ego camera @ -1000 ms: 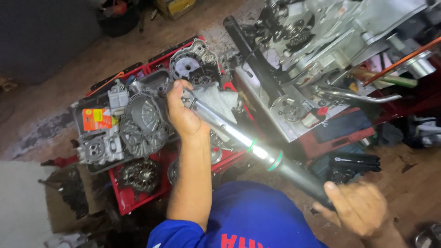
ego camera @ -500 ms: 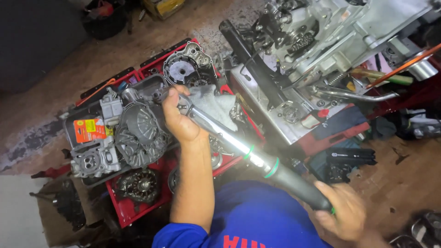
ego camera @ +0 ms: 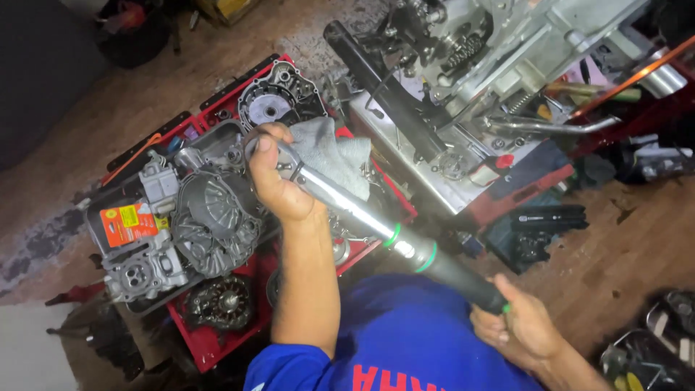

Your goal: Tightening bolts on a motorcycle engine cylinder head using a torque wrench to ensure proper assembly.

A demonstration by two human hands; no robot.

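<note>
Left hand (ego camera: pixel 279 181) raised, forearm extended, fingers curled shut, right hand (ego camera: pixel 517 326) low, fingers clenched

The person is wearing a bright blue shirt with short sleeves and big red letters across the front, both arms are showing bare from the sleeve down, and the left hand (ego camera: pixel 279 190) and right hand (ego camera: pixel 523 329) are wearing no gloves.

Long chrome torque wrench (ego camera: pixel 376 224), green-ringed black grip; slanted, held both ends.
</note>
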